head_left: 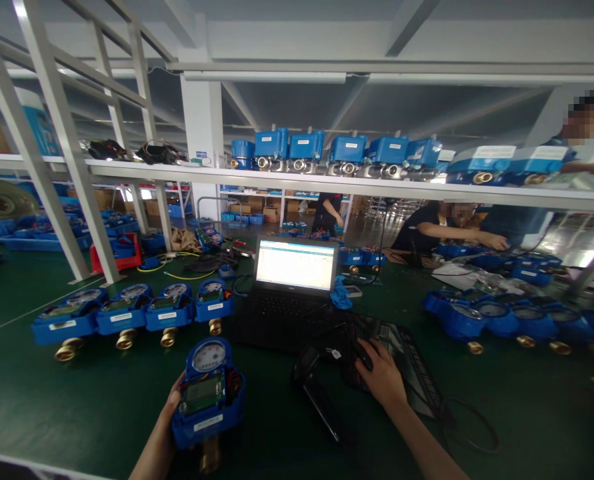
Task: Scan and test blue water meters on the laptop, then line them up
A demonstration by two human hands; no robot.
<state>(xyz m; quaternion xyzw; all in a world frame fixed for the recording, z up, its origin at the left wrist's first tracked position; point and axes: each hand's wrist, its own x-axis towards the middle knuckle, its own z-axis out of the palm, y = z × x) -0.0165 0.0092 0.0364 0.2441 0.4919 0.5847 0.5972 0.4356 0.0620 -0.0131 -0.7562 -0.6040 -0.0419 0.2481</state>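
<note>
Near the front edge, a blue water meter (209, 421) with a round dial, a small circuit display and a brass fitting is gripped at its left side by my left hand (169, 417). The meter hides part of that hand's fingers. My right hand (383, 377) is wrapped over a black computer mouse (364, 355) on a dark mouse pad (407, 360). Between my hands lies a black handheld scanner (319, 397). Behind it stands an open laptop (295, 267) with a bright screen.
A row of blue meters (121, 312) stands left of the laptop, another (517, 321) at the right. A shelf (327, 181) holding more meters crosses above the green table (101, 407). A cable (481, 427) curls at the right. People work beyond the table.
</note>
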